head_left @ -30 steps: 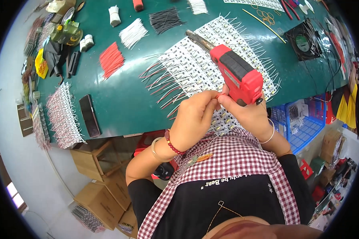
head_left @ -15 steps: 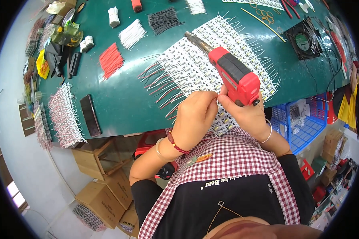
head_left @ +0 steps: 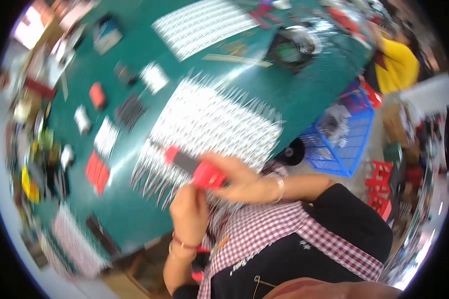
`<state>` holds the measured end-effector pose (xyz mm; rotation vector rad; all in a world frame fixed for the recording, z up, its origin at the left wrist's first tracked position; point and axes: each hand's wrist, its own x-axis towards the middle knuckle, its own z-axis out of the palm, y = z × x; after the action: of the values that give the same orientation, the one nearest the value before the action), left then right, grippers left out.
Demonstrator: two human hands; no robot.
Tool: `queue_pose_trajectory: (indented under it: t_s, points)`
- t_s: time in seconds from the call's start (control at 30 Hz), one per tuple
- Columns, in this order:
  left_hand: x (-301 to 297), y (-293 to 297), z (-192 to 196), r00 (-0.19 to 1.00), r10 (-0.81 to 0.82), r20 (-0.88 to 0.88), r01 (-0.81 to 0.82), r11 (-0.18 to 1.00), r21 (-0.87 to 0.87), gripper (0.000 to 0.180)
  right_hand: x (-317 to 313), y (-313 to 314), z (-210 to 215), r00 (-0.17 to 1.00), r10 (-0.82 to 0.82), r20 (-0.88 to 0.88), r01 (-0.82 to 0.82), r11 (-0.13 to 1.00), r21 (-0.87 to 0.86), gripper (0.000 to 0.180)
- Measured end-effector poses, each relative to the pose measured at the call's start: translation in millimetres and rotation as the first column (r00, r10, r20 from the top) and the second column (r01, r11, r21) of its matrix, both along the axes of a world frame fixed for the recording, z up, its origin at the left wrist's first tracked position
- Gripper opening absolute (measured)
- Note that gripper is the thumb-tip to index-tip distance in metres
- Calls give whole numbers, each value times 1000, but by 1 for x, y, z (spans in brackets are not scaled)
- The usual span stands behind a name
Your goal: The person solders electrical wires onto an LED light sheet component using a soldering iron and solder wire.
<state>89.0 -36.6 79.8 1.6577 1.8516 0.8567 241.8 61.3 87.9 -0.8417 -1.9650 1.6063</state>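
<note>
My right hand (head_left: 239, 179) is wrapped round a red and black soldering gun (head_left: 184, 162), whose tip points left over a sheet of small white circuit boards (head_left: 212, 117). Rows of thin wires stick out from the sheet's edges, red and white ones on the near left side. Just below the gun, my left hand (head_left: 188, 207) is closed in a pinch by the sheet's near edge. What its fingertips hold is too blurred to tell. The sheet lies on the green table (head_left: 139, 214), its near end at my checked apron.
Bundles of red wires (head_left: 98, 172), white wires (head_left: 106, 138) and black wires (head_left: 130, 110) lie left. A dark phone (head_left: 103, 234) rests near the front edge. Further back are another white sheet (head_left: 204, 27) and a fan (head_left: 299, 45). A blue crate (head_left: 353, 158) stands right; beyond sits a person in yellow (head_left: 399, 62).
The view has swung to the right and blurred, bringing the far sheet and the person in yellow further into sight. The gun remains in my right hand, my left hand still pinched close to it.
</note>
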Motion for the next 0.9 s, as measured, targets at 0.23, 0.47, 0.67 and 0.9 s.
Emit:
queue_pose_trajectory:
  t_s: [0.23,0.47,0.67,0.9]
  points:
    - [16,-7,6,965,164,205,-169,986,6,15,-5,-7,8,998,-5,-70,-4,993,-120,49]
    - [19,-1,5,982,172,76,-176,983,44,10,-1,-4,5,998,-32,-53,26,994,-105,49]
    - [20,-2,6,968,219,119,-229,970,82,8,-10,-5,0,995,-39,-93,30,995,-98,48]
    - [21,-2,10,924,280,260,-288,958,-7,8,-8,-2,4,998,-24,-54,16,990,-140,48]
